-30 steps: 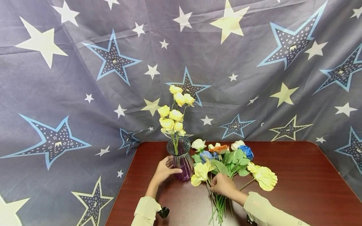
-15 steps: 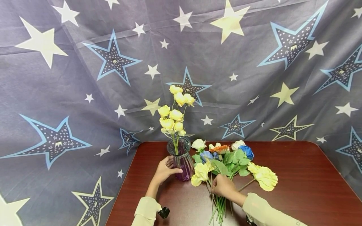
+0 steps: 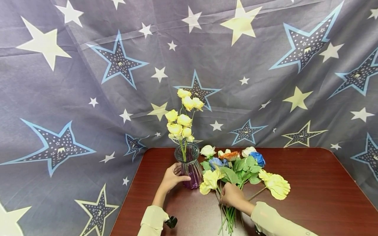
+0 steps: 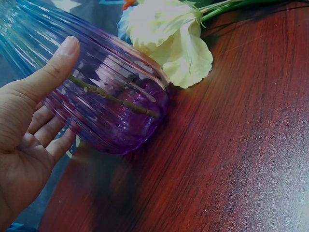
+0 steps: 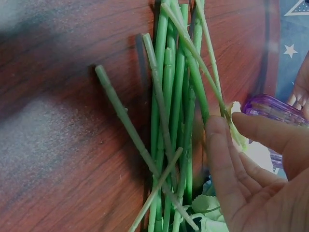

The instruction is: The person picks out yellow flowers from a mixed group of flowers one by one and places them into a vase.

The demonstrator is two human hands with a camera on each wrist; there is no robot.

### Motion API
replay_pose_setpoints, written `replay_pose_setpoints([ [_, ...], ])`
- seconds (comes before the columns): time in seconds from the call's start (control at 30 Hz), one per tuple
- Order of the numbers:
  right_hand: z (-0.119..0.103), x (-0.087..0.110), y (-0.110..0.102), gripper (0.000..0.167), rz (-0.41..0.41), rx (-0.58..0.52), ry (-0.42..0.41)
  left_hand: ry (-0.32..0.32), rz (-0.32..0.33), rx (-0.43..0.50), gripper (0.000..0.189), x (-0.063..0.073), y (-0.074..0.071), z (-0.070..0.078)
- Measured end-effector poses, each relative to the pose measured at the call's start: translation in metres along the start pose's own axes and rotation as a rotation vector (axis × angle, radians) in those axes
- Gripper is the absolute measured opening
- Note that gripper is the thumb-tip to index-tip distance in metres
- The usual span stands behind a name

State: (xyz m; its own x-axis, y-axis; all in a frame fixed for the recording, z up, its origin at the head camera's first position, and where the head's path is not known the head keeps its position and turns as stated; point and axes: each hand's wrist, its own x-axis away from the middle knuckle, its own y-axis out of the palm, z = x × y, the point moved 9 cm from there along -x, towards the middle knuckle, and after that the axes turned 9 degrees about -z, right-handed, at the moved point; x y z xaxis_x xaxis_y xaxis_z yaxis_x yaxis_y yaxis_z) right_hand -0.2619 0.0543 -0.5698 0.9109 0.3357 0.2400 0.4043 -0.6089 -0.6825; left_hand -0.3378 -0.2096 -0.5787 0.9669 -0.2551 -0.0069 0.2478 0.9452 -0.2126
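The pale yellow flower [image 3: 210,180] lies beside the vase [image 3: 193,177], its ruffled bloom ahead and to the left of my right hand [image 3: 233,196], its long axis running back toward me. That hand is the nearer one: thumb and fingertips pinch what looks like its thin stem [image 5: 203,65], alongside smooth, thicker green stems [image 5: 159,87]. My left hand [image 3: 172,178] is curled round the upright, ribbed, see-through vase, purple below, holding rounded yellow blooms [image 3: 183,120]. Under everything is the glossy, wood-grained table [image 3: 313,203].
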Motion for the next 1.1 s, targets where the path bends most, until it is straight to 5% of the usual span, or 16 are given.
replay_pose_setpoints([
  [0.4, -0.001, -0.006, 0.005, 0.030, -0.011, 0.066, 0.051, -0.002, 0.007, 0.013, 0.068, 0.000, 0.001, 0.003],
  [1.1, -0.010, 0.003, 0.003, 0.031, -0.012, 0.045, -0.011, 0.002, 0.007, 0.012, 0.067, 0.002, 0.000, 0.002],
])
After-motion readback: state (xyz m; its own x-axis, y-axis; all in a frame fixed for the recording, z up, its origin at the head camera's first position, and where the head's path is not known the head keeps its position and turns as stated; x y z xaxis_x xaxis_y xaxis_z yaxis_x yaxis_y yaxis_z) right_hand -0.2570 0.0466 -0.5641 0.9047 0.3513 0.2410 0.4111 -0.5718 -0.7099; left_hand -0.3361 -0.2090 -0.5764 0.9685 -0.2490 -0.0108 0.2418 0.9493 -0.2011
